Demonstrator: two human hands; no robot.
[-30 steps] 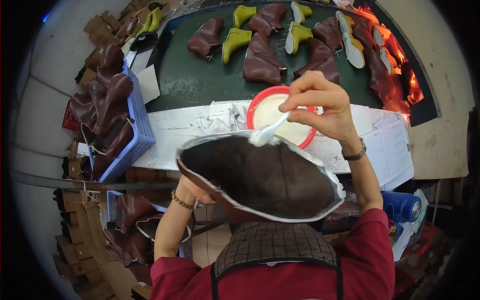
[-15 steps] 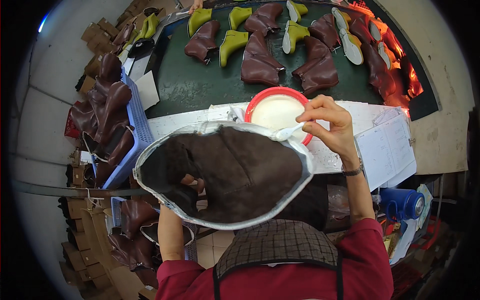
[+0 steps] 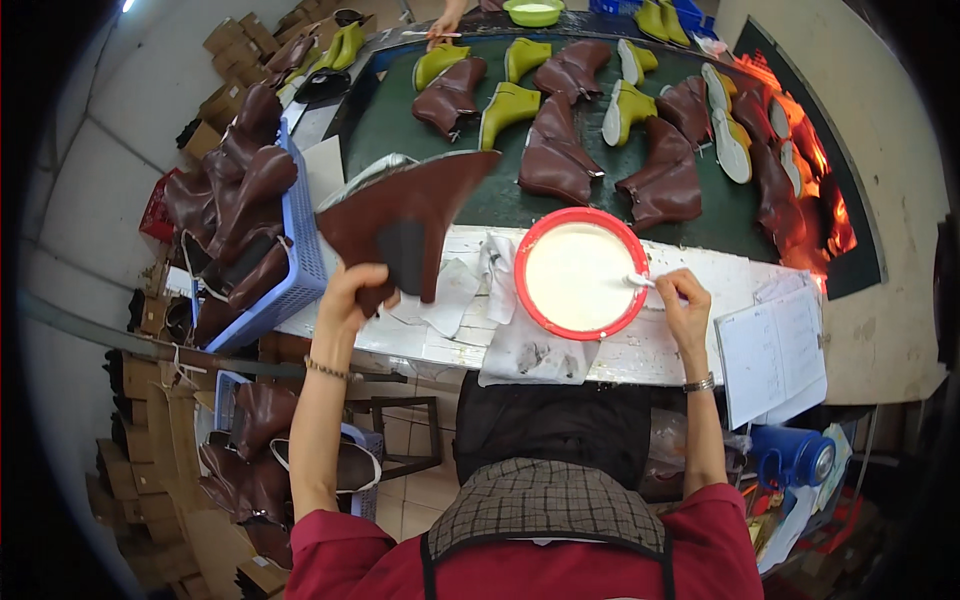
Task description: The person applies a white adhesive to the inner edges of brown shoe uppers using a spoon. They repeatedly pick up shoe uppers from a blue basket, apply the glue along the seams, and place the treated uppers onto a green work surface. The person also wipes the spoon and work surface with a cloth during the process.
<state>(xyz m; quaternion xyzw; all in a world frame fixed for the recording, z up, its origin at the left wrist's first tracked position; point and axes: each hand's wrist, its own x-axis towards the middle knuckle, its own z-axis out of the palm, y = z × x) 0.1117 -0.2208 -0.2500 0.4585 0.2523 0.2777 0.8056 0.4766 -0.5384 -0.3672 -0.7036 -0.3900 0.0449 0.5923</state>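
Yellow-green boots (image 3: 512, 112) and brown boot uppers (image 3: 555, 160) lie across a dark green belt (image 3: 385, 180), an orange glow (image 3: 835, 205) lighting its right end. An open notebook (image 3: 770, 350) rests at the right of the white desk (image 3: 735, 282), a blue flask (image 3: 785, 455) below it. At the left, cardboard boxes (image 3: 235, 50) pile up beyond a heaped blue plastic crate (image 3: 308, 262), and a dark stool (image 3: 405, 403) stands lower down.

Deep red shirt (image 3: 712, 535) here, checked apron (image 3: 545, 500) edged in black over it. Brown beads (image 3: 326, 369) ring the left wrist (image 3: 335, 345), a metal watch (image 3: 699, 384) the right wrist (image 3: 697, 366).
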